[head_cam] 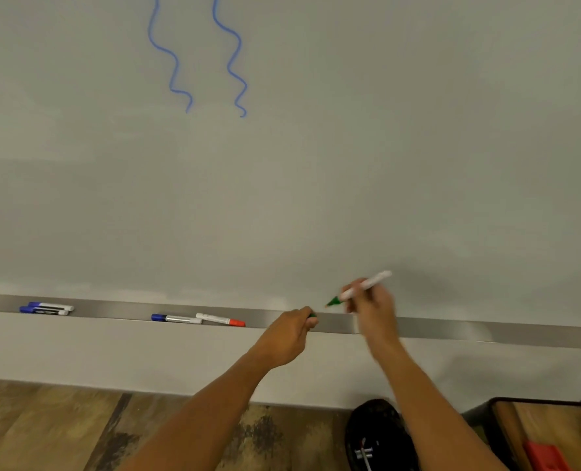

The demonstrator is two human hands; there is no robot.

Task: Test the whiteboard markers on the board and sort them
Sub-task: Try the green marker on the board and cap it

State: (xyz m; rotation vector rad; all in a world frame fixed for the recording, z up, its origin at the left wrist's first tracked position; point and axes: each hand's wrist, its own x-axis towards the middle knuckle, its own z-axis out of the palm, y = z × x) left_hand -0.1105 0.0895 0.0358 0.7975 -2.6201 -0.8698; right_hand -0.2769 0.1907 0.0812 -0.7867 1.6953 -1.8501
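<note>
- Fingers of the right hand (372, 302) curl round a green marker (360, 288), uncapped, its tip pointing down and left just in front of the whiteboard (316, 164), above the metal tray (452, 329).
- Left hand (287, 334) is closed, pinching a green cap (312, 315) at its fingertips, right at the tray's front edge and near the marker tip.
- Two blue-capped markers (46, 308) lie side by side at the tray's far left.
- Nearer the middle lie another blue-capped marker (176, 318) and a red-capped marker (220, 319), their ends touching or nearly so.
- Two wavy blue lines (197, 56) run down the board's upper part.
- Below, a dark shoe (377, 433) stands on the wooden floor (61, 430); a red object (545, 455) sits at the lower right.
</note>
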